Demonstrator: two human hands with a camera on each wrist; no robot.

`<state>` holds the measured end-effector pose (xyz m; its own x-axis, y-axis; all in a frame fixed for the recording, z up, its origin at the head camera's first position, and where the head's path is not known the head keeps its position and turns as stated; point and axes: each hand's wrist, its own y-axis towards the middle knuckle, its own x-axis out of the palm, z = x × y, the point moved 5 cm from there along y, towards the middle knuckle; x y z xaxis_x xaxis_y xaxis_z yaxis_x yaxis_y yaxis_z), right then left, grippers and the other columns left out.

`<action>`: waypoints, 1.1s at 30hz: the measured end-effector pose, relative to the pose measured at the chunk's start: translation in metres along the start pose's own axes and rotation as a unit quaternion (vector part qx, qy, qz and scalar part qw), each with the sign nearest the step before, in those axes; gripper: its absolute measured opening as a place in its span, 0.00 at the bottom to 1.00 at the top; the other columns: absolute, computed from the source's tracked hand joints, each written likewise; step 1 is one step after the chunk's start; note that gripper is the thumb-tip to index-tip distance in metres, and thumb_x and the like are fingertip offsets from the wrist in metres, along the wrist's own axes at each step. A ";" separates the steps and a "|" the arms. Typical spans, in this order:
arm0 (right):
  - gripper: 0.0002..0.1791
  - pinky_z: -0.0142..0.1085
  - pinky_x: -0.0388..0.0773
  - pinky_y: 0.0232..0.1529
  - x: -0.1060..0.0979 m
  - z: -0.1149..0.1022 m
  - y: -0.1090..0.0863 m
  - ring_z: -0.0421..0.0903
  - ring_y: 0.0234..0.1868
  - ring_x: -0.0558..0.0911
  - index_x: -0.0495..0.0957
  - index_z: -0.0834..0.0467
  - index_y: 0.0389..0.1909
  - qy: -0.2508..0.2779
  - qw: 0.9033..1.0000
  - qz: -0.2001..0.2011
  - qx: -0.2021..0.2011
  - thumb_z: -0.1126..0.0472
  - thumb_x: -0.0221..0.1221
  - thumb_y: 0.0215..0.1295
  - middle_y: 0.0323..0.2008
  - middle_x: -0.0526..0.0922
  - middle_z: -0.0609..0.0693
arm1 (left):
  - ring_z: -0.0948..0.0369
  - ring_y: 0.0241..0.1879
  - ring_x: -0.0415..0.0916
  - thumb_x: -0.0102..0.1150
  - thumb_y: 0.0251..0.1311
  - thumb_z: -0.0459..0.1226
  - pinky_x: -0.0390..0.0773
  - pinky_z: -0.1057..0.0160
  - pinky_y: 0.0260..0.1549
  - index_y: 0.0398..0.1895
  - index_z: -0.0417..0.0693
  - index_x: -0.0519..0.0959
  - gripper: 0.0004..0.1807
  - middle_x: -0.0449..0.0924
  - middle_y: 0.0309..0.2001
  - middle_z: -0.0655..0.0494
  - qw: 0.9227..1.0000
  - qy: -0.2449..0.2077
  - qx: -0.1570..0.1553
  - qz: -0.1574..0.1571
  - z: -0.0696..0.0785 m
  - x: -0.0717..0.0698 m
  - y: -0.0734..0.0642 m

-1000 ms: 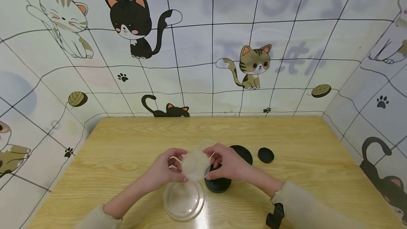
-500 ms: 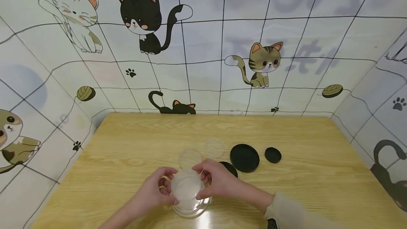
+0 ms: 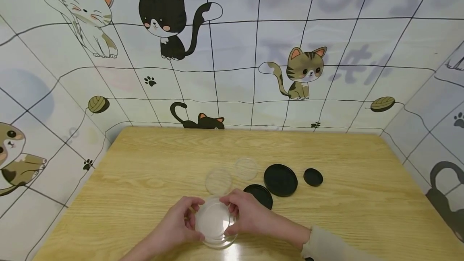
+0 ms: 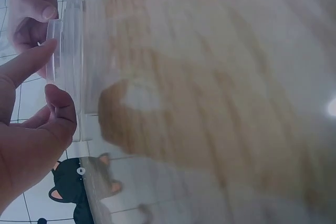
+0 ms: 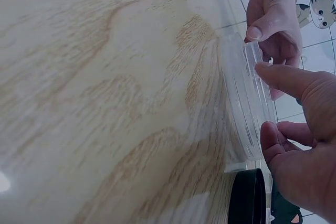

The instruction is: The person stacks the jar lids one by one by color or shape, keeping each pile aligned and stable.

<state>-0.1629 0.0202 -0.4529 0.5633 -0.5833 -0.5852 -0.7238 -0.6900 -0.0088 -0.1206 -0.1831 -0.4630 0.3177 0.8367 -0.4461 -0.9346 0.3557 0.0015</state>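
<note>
Both hands pinch a small clear round dish (image 3: 212, 217) by its edge, the left hand (image 3: 179, 222) at its left side and the right hand (image 3: 250, 214) at its right. Beneath it lies a wider clear round dish (image 3: 221, 245) on the table. In the left wrist view the small clear dish (image 4: 54, 51) sits right against the larger piece (image 4: 73, 77), with thumb and fingers at its rim. From the right wrist, the clear pieces (image 5: 244, 98) appear stacked, and a black round container (image 5: 247, 198) stands close beside them.
Just past the hands, two thin clear discs lie flat, one nearer (image 3: 218, 181) and one farther (image 3: 246, 168). To the right are a large black disc (image 3: 280, 180), a small black disc (image 3: 313, 177) and the black container (image 3: 261, 195), partly behind the right hand. A cat-printed backdrop (image 3: 235, 88) surrounds the wooden table (image 3: 145, 164).
Both hands have carried the small clear dish toward the person and down over the wider clear dish. The clear discs and black pieces behind have come into fuller view.
</note>
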 end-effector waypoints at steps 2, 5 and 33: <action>0.36 0.27 0.77 0.40 0.001 0.000 -0.001 0.33 0.36 0.73 0.80 0.64 0.57 -0.006 1.000 -0.002 -0.001 0.64 0.82 0.44 0.39 0.74 0.43 | 0.65 0.33 0.72 0.83 0.38 0.28 0.77 0.68 0.30 0.60 0.34 0.73 0.41 0.70 0.45 0.47 1.000 0.009 0.002 -0.005 0.001 0.001 0.000; 0.35 0.27 0.75 0.40 0.002 -0.002 -0.003 0.32 0.36 0.72 0.80 0.64 0.57 -0.026 1.000 -0.005 -0.002 0.64 0.81 0.44 0.38 0.73 0.42 | 0.65 0.32 0.72 0.83 0.38 0.29 0.76 0.69 0.30 0.60 0.34 0.73 0.41 0.70 0.46 0.48 1.000 0.020 -0.004 -0.012 0.001 0.002 0.002; 0.30 0.31 0.79 0.40 -0.044 -0.003 -0.013 0.39 0.36 0.79 0.80 0.61 0.58 0.074 0.997 -0.008 -0.003 0.64 0.78 0.54 0.42 0.79 0.52 | 0.66 0.27 0.67 0.82 0.43 0.30 0.71 0.69 0.24 0.62 0.38 0.73 0.39 0.69 0.48 0.44 0.998 0.024 0.032 -0.047 0.033 0.001 0.034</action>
<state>-0.1772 0.0535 -0.4246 0.6276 -0.6283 -0.4597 -0.7117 -0.7024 -0.0115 -0.1467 -0.1569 -0.4335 0.3947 0.7779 -0.4889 -0.8879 0.4597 0.0145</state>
